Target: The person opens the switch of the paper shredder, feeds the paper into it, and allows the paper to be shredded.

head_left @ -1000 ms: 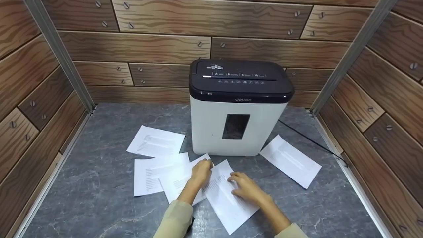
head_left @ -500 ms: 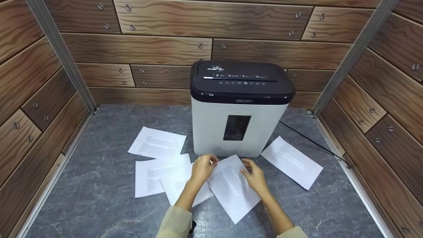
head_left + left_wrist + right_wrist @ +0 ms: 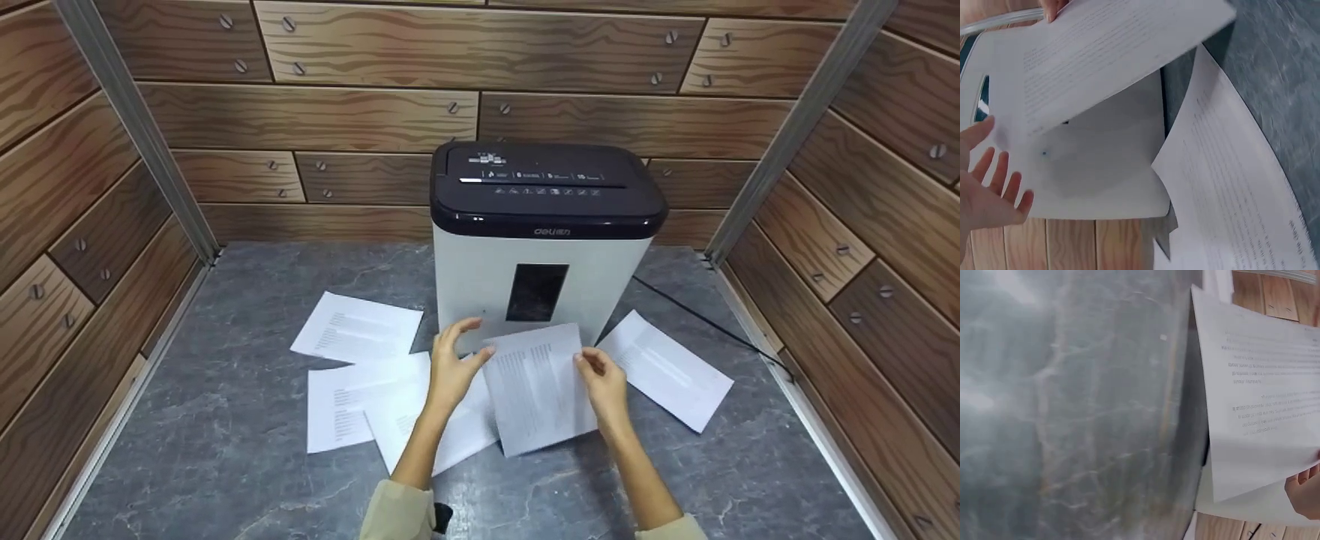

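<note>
White sheet (image 3: pixel 538 394) has risen, pinched by the right hand (image 3: pixel 606 384).

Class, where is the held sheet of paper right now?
In the head view, the held sheet is right of centre, in front of the shredder, its right edge pinched by the right hand, the left hand beside its left edge.

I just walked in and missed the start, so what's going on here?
A person's right-hand grip pinches the right edge of a printed white paper sheet, held up off the grey marbled tabletop in front of a dark-topped white shredder. The left-hand grip is open by the sheet's opposite edge; whether its thumb touches is unclear. No paper shows in the shredder's slot, and other printed white sheets lie on the tabletop.
</note>
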A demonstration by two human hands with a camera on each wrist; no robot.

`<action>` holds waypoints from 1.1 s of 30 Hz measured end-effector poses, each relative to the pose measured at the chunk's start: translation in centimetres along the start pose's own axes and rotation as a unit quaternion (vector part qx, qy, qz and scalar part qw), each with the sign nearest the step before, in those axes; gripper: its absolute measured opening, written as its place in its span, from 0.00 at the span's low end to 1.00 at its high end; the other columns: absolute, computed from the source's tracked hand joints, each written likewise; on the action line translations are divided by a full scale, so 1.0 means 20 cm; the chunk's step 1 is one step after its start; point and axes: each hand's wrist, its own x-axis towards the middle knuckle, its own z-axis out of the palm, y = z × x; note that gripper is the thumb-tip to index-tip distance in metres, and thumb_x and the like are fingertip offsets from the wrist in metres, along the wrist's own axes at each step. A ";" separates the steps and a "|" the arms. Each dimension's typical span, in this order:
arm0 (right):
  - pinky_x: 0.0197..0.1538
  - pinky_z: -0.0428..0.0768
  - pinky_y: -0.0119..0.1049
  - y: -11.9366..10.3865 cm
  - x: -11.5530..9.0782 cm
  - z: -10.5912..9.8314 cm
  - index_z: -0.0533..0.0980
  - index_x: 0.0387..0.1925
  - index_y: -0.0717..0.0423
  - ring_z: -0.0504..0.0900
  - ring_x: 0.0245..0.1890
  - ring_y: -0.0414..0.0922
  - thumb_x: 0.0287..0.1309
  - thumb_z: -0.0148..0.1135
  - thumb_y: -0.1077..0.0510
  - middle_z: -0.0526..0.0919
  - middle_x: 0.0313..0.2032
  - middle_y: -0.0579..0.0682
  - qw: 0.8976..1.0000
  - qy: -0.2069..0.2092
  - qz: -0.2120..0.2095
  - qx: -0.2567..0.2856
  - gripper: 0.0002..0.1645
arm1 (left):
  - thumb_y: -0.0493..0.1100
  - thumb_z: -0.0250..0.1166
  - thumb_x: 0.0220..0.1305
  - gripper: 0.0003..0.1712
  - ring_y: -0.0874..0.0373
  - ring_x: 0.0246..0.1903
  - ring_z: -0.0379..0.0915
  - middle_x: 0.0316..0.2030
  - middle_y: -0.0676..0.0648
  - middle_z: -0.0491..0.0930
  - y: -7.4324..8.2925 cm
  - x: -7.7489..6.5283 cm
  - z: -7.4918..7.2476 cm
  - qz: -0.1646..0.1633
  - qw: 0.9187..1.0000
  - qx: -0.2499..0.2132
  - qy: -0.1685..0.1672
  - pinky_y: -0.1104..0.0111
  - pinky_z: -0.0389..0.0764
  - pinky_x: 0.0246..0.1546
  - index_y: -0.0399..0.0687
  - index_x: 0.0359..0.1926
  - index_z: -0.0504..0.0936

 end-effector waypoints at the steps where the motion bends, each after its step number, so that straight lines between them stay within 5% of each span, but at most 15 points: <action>1: 0.38 0.72 0.24 -0.01 0.00 0.00 0.72 0.42 0.77 0.74 0.34 0.36 0.59 0.56 0.67 0.79 0.35 0.56 1.000 0.008 0.009 0.010 0.13 | 0.34 0.69 0.51 0.22 0.44 0.48 0.67 0.45 0.39 0.76 0.02 0.00 -0.01 -0.017 0.999 -0.046 -0.002 0.51 0.66 0.52 0.34 0.49 0.76; 5: 0.38 0.72 0.25 -0.05 0.02 -0.01 0.72 0.42 0.76 0.74 0.34 0.36 0.59 0.55 0.68 0.77 0.33 0.52 0.998 0.037 0.029 0.042 0.13 | 0.31 0.64 0.56 0.18 0.40 0.46 0.71 0.43 0.33 0.77 0.10 -0.02 -0.04 -0.082 0.986 -0.146 -0.014 0.51 0.69 0.51 0.26 0.47 0.74; 12: 0.38 0.72 0.25 -0.09 0.02 0.00 0.72 0.41 0.75 0.74 0.34 0.37 0.59 0.56 0.67 0.77 0.34 0.52 0.998 0.031 0.022 0.050 0.12 | 0.33 0.63 0.58 0.11 0.54 0.35 0.75 0.35 0.42 0.80 0.10 -0.03 -0.01 -0.110 0.982 -0.154 0.017 0.69 0.77 0.37 0.29 0.41 0.79; 24: 0.35 0.73 0.23 -0.03 0.01 -0.04 0.75 0.38 0.75 0.76 0.32 0.35 0.56 0.59 0.69 0.80 0.34 0.61 0.997 -0.009 -0.075 -0.024 0.10 | 0.33 0.62 0.59 0.09 0.53 0.29 0.74 0.29 0.46 0.79 0.13 0.01 -0.01 -0.138 0.959 -0.211 0.129 0.66 0.80 0.32 0.27 0.37 0.79; 33: 0.31 0.72 0.23 -0.06 -0.03 -0.04 0.75 0.31 0.78 0.77 0.28 0.46 0.53 0.58 0.74 0.79 0.29 0.66 0.988 -0.030 -0.121 -0.091 0.05 | 0.33 0.62 0.59 0.11 0.55 0.25 0.74 0.28 0.47 0.79 0.13 0.02 -0.03 -0.154 0.948 -0.231 0.157 0.61 0.81 0.31 0.25 0.39 0.78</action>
